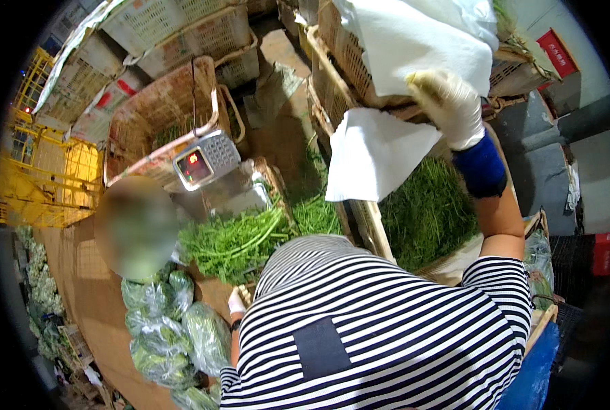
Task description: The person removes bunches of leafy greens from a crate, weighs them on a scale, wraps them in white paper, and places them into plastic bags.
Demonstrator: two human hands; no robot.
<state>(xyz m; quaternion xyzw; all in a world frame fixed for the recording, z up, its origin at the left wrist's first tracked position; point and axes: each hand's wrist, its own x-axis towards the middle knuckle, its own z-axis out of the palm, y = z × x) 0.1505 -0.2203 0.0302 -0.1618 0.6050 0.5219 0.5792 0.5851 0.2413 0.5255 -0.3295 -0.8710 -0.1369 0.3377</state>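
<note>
White paper (424, 48) lay by the curled right hand (450, 109); its grip and the left hand's (238, 301) were unclear. Tugging risked tearing the paper.

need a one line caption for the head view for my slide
Gloved right hand raised near white sheets and a crate of feathery greens; left hand lowered near bagged vegetables.

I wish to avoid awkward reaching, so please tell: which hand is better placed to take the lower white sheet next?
Probably the right hand: it is extended close to the lower white sheet. The left hand is low beside the striped shirt, near the loose greens, clearly farther away.
</note>
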